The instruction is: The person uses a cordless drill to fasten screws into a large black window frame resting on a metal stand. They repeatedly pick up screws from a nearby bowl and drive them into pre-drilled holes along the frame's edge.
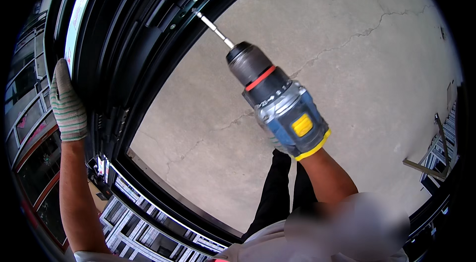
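Long black metal frame [130,49] with a blue-and-black cordless drill [279,101].
Striped-gloved left hand [69,106] touches the frame, finger closure unclear; mostly hidden right hand [273,141] grips the drill, slim silver bit [214,28] over the frame.

I'm standing in what's looking like a workshop: a power drill [285,113] is pointing at a long black frame [116,58], cracked concrete floor [367,93] is spreading beside that frame, and silvery metal lengths [116,217] are lying stacked beyond it.
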Available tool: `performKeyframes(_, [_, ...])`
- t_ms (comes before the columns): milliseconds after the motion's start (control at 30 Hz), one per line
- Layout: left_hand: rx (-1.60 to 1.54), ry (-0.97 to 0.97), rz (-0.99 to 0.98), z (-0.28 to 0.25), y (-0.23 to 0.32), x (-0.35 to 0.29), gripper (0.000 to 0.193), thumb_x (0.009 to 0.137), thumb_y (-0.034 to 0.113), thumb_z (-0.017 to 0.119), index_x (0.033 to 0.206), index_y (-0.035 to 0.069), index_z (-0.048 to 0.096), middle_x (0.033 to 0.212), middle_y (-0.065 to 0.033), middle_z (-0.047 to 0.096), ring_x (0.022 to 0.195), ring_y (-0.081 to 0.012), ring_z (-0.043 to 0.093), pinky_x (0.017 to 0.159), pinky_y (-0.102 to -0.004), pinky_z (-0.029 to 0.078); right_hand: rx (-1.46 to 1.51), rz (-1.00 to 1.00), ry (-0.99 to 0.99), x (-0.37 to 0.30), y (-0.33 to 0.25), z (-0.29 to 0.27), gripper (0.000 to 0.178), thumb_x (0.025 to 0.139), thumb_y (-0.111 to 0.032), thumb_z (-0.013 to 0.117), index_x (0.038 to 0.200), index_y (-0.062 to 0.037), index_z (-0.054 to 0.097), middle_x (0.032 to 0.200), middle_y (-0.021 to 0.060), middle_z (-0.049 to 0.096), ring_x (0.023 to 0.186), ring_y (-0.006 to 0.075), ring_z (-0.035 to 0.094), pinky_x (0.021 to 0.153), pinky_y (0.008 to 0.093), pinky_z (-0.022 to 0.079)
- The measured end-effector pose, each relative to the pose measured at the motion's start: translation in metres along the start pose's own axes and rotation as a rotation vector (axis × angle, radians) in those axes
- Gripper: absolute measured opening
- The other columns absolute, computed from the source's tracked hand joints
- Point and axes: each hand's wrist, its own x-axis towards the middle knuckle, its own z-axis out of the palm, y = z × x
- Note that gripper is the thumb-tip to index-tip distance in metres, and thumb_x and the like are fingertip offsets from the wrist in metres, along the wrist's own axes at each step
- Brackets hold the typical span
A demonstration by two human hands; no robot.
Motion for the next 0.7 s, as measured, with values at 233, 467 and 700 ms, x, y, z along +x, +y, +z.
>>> performKeyframes(233, [-0.041,-0.033,0.026,-0.010,-0.001,0.000,0.050,0.100,0.010,0.047,0.148,0.017,0.036,0.142,-0.0128,0.047,0.133,-0.0262,0.045,0.114,-0.0378,0.036,-0.093,0.090,0.059,-0.018,0.003,0.009,0.040,0.088,-0.031,0.063,0.122,-0.0127,0.053,0.117,0.0029,0.061,0.102,0.0194,0.060,0.092,0.0370,0.046])
performKeyframes(467, [-0.087,-0.038,0.035,-0.013,-0.002,-0.003,0.047,0.102,0.010,0.043,0.148,0.016,0.035,0.142,-0.0126,0.048,0.133,-0.0258,0.045,0.114,-0.0379,0.035,-0.110,0.102,0.001,-0.013,0.003,0.007,0.041,0.091,-0.029,0.061,0.125,-0.0117,0.049,0.122,0.0057,0.058,0.110,0.0161,0.056,0.091,0.0359,0.048])
performKeyframes(700, [-0.137,-0.073,0.026,-0.015,-0.001,-0.001,0.054,0.098,0.004,0.047,0.149,0.014,0.032,0.143,-0.0141,0.046,0.133,-0.0272,0.045,0.113,-0.0378,0.035,-0.275,0.022,0.038,-0.010,0.002,0.012,0.039,0.083,-0.023,0.068,0.116,-0.0094,0.054,0.099,0.0055,0.062,0.090,0.0189,0.062,0.086,0.0334,0.049])
